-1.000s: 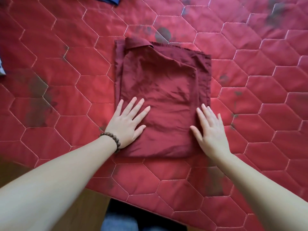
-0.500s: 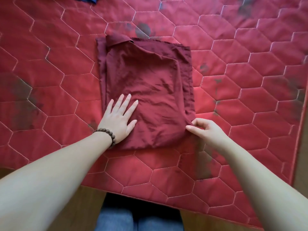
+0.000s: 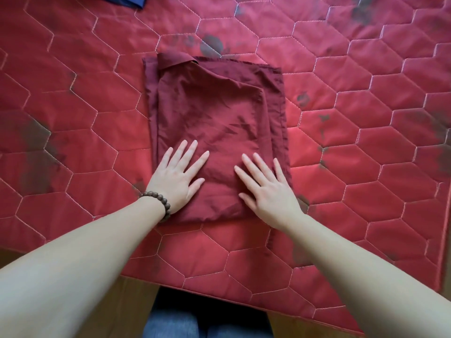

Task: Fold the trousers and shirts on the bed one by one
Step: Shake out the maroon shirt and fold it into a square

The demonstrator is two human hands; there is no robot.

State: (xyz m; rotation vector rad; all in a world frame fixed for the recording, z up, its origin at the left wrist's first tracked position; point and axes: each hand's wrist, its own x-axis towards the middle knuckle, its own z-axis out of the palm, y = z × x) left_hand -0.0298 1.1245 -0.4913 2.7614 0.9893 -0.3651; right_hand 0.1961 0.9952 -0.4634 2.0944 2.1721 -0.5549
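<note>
You have one folded maroon shirt (image 3: pixel 214 132) on the bed, one red quilted cover (image 3: pixel 341 167) under it. Two hands are in view: your left hand (image 3: pixel 174 178) and right hand (image 3: pixel 266 191), both flat on the shirt, fingers straight. One beaded bracelet (image 3: pixel 158 200) sits on your left wrist. One dark blue garment (image 3: pixel 124 0) shows at the top edge, mostly cut off.

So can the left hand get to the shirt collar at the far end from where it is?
Probably yes. The left hand lies flat on the near end of the folded shirt, and nothing lies between it and the collar.
</note>
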